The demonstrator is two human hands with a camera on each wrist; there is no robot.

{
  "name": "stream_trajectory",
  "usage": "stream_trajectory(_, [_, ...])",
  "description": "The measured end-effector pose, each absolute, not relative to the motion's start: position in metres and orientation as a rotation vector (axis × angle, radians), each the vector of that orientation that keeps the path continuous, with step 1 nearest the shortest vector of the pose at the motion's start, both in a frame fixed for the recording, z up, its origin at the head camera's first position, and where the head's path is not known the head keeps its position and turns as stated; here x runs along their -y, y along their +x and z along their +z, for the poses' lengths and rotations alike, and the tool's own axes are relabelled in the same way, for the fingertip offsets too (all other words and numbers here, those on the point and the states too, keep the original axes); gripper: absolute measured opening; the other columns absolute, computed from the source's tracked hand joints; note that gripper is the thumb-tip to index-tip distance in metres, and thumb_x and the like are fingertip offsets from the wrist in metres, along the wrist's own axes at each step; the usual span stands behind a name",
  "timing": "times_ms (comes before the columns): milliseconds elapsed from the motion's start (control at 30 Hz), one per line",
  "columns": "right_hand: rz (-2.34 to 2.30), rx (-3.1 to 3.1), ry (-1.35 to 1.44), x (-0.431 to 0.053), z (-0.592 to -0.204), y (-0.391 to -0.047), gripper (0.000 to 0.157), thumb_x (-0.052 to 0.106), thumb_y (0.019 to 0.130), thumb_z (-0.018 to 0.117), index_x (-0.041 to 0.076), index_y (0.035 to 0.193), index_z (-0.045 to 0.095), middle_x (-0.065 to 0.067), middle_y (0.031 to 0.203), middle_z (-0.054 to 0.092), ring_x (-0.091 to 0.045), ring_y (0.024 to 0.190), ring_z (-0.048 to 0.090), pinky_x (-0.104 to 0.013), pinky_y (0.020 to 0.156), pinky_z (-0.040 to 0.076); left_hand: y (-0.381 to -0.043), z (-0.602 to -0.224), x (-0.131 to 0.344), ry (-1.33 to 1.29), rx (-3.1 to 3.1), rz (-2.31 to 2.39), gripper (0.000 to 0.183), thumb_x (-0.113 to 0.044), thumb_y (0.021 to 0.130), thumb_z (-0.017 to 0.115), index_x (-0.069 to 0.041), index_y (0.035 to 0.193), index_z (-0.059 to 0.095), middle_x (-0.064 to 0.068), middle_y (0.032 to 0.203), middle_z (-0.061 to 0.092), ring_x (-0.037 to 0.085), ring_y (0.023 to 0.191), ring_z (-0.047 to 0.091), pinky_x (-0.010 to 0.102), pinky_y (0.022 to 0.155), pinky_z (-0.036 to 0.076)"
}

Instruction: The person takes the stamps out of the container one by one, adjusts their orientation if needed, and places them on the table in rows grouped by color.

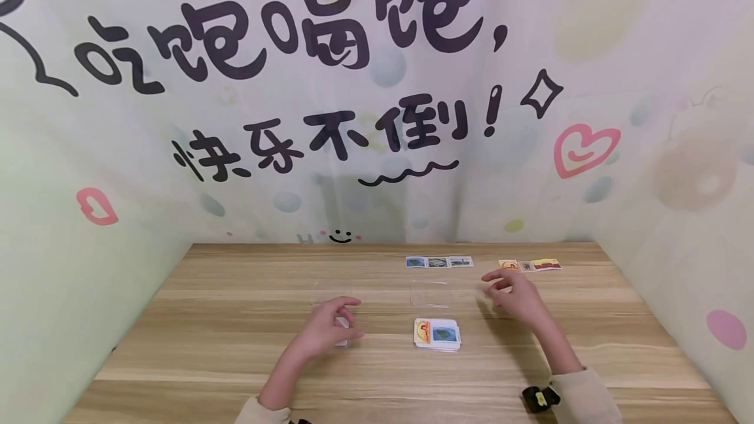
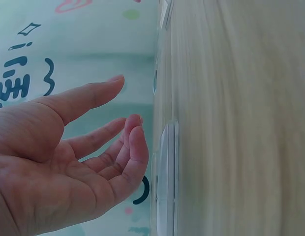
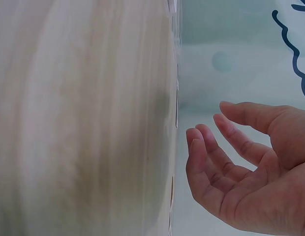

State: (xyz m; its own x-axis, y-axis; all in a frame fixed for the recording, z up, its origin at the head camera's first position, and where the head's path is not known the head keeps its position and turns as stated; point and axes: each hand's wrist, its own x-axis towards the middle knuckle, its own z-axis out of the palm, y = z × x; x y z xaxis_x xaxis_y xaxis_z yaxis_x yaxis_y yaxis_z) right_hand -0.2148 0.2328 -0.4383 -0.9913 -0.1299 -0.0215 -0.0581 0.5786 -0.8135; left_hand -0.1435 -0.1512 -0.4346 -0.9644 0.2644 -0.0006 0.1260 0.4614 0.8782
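My left hand hovers over a white stack of cards, its fingers loosely bent and thumb apart, holding nothing. The hand covers most of that stack in the head view. To its right lies a second card stack, whose top card bears an orange picture beside a blue-green one. Raised above the table on the right, my right hand has loosely curved fingers with nothing between them. Its fingertips are nearest a row of orange and red picture cards, just beyond them.
Three blue and green picture cards lie side by side at the back of the wooden table. Two clear plastic pieces, one at right and one at left, lie behind the stacks. A printed curtain closes off the back.
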Motion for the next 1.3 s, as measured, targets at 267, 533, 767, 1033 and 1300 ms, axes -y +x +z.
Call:
stream_trajectory(267, [-1.404, -2.713, -0.16, -0.231, -0.439, -0.213, 0.026, 0.005, 0.102, 0.065, -0.009, 0.124, 0.065, -0.023, 0.106, 0.067, -0.024, 0.08, 0.066, -0.035, 0.07, 0.057, -0.145, -0.435, 0.143, 0.354, -2.546, 1.542, 0.057, 0.003, 0.082, 0.083, 0.014, 0.132, 0.06, 0.016, 0.095, 0.066, 0.014, 0.07, 0.055, 0.022, 0.058, 0.046])
stream_trajectory(533, [-1.39, -2.716, -0.159, -0.227, -0.439, -0.212, 0.026, 0.005, 0.102, 0.064, -0.009, 0.124, 0.065, -0.023, 0.106, 0.067, -0.024, 0.079, 0.065, -0.035, 0.069, 0.056, -0.146, -0.438, 0.132, 0.357, -2.501, 1.57, 0.057, 0.004, 0.082, 0.083, 0.014, 0.133, 0.059, 0.016, 0.097, 0.063, 0.015, 0.071, 0.055, 0.022, 0.057, 0.046])
stream_trajectory(767, [-1.389, -2.698, -0.143, -0.223, -0.439, -0.211, 0.025, 0.007, 0.103, 0.065, -0.008, 0.124, 0.065, -0.022, 0.107, 0.067, -0.024, 0.08, 0.064, -0.035, 0.07, 0.056, -0.147, -0.439, 0.125, 0.35, -2.474, 1.586, 0.057, 0.003, 0.083, 0.083, 0.012, 0.134, 0.059, 0.015, 0.097, 0.065, 0.012, 0.072, 0.059, 0.023, 0.058, 0.049])
stream_trajectory(1033, [-1.397, -2.697, -0.163, -0.22, -0.441, -0.21, 0.026, 0.006, 0.102, 0.066, -0.008, 0.123, 0.066, -0.02, 0.103, 0.067, -0.022, 0.076, 0.063, -0.033, 0.067, 0.055, -0.149, -0.442, 0.121, 0.378, -2.481, 1.587, 0.057, 0.002, 0.082, 0.083, 0.013, 0.133, 0.06, 0.015, 0.096, 0.065, 0.014, 0.076, 0.059, 0.023, 0.061, 0.049])
stream_trajectory(1300, [-1.402, -2.688, -0.174, -0.212, -0.44, -0.207, 0.026, 0.007, 0.101, 0.067, -0.008, 0.122, 0.066, -0.019, 0.1, 0.067, -0.021, 0.073, 0.062, -0.031, 0.064, 0.052, -0.148, -0.441, 0.113, 0.376, -2.471, 1.583, 0.056, 0.002, 0.083, 0.083, 0.013, 0.133, 0.06, 0.015, 0.096, 0.065, 0.014, 0.074, 0.057, 0.022, 0.061, 0.047])
